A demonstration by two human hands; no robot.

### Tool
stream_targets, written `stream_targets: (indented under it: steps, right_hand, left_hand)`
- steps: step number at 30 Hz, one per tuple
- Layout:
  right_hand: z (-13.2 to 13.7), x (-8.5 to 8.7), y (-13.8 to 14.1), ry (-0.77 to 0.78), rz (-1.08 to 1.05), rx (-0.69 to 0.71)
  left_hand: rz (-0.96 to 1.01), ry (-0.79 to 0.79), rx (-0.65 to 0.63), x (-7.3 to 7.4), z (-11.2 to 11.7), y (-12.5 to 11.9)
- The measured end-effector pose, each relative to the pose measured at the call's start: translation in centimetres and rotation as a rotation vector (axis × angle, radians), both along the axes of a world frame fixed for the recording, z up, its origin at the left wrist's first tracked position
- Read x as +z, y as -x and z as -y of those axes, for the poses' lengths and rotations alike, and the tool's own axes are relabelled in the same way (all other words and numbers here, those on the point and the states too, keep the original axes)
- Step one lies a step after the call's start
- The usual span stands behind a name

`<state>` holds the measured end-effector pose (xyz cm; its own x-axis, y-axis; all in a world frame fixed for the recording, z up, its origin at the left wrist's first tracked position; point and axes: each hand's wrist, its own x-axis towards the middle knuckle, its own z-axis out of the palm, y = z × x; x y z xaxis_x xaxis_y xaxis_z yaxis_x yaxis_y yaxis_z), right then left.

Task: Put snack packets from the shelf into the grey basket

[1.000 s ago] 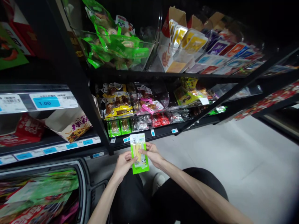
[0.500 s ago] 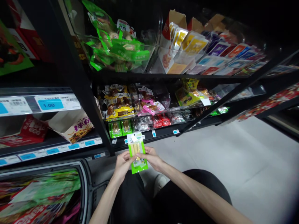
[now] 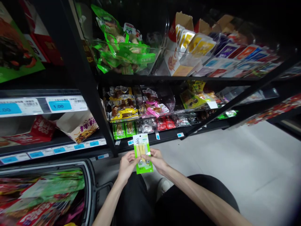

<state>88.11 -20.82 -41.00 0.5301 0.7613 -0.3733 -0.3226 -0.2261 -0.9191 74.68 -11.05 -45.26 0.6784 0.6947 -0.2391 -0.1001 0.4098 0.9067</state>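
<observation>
A green and white snack packet with pale yellow sticks behind a clear window is held upright between both hands, above my knees. My left hand grips its left edge, thumb on the front. On the right edge my right hand pinches it the same way, thumb across the front; the fingers behind the packet are partly hidden. Just beyond the packet, similar green packets stand on the lowest shelf, beside silver packets and red packets.
Clear bins above hold yellow-and-brown packets and green bags. A black shelf post rises left of my hands. At lower left stands a crate full of colourful packets. Grey floor lies to the right.
The view has shifted slightly, so the shelves and hands sit a little further right. The packet stays in both hands and stands a bit straighter.
</observation>
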Motion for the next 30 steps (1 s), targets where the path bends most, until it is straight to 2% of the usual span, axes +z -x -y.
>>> stream_targets:
  steps: [11, 15, 17, 19, 23, 27, 30]
  right_hand:
    - [0.1, -0.7, -0.4, -0.009, -0.010, -0.002]
    - [-0.2, -0.6, -0.3, -0.013, 0.029, 0.009]
    - [-0.4, -0.3, -0.1, -0.041, 0.066, 0.014]
    - [-0.5, 0.1, 0.2, -0.079, 0.122, 0.017]
    - [-0.4, 1.0, 0.7, -0.096, 0.181, 0.089]
    - [-0.1, 0.9, 0.7, -0.112, 0.195, 0.201]
    - [-0.1, 0.4, 0.8, -0.092, 0.294, 0.214]
  left_hand:
    - [-0.003, -0.028, -0.005, -0.6, 0.3, -0.1]
    - [-0.079, -0.194, 0.119, -0.1, 0.4, 0.2]
    - [-0.097, -0.304, 0.129, 0.4, 0.6, 0.3]
    - [-0.071, -0.339, 0.094, 0.7, 0.8, 0.4]
    - [0.006, -0.200, 0.019, 0.9, 1.0, 0.2]
    - [0.057, -0.131, -0.063, 0.7, 0.9, 0.2]
    - [0.040, -0.082, -0.033, 0.5, 0.8, 0.3]
